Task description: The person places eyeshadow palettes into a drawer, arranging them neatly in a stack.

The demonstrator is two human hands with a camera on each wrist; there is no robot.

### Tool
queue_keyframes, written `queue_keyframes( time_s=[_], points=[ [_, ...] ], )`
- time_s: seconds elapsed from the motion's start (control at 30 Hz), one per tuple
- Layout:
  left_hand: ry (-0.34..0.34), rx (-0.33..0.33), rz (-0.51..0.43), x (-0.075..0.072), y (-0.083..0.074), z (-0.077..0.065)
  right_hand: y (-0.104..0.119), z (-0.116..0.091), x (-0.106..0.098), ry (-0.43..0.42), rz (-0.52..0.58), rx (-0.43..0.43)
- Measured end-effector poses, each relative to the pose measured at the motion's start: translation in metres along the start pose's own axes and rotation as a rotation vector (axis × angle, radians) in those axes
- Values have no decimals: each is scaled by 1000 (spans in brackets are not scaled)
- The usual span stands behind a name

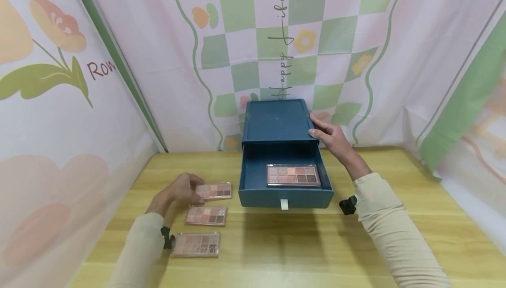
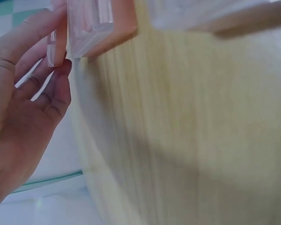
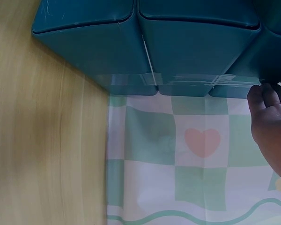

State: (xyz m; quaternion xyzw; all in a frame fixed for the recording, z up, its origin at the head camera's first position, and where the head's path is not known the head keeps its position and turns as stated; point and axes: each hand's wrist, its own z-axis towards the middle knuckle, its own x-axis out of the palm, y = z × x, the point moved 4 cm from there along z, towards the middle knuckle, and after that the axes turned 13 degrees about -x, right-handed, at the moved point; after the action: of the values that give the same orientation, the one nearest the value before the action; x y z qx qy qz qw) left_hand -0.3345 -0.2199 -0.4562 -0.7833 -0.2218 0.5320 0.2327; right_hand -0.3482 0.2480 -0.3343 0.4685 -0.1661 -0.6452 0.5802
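My left hand (image 1: 179, 194) pinches the left end of the farthest eyeshadow palette (image 1: 219, 190) on the table. In the left wrist view, the thumb and fingers (image 2: 56, 91) of that hand close on the edge of a thin clear-and-pink palette (image 2: 58, 47). My right hand (image 1: 336, 141) rests against the right side of a dark blue drawer unit (image 1: 276, 121), its fingers extended. The unit's top drawer (image 1: 286, 198) is pulled out, and another eyeshadow palette (image 1: 292, 175) lies inside it near the front. In the right wrist view, my right hand (image 3: 274, 112) touches the unit's side.
Nearer me, a second palette (image 1: 206, 215) and a third palette (image 1: 196, 244) lie in a column on the wooden table (image 1: 284, 266). Clear tape (image 3: 178, 79) runs across the stacked drawer units. A patterned curtain (image 1: 241, 37) hangs right behind.
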Motion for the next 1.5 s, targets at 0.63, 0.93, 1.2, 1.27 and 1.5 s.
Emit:
queue_keyframes(
  time_s=[0.63,0.93,1.2,1.27,1.5],
  points=[
    [-83,94,-40,-19,-8,-11,2,1,0,2,16,-11],
    [-94,118,-61,-29,-10,-17,0,1,1,1,14,-12],
    [-117,164,-51,-39,-19,-25,1,1,1,-7,31,-25],
    [-121,176,-46,-41,-22,-27,1,1,1,-9,31,-22],
    [-143,230,-23,-51,-32,-34,2,1,0,-8,19,-20]
  ],
)
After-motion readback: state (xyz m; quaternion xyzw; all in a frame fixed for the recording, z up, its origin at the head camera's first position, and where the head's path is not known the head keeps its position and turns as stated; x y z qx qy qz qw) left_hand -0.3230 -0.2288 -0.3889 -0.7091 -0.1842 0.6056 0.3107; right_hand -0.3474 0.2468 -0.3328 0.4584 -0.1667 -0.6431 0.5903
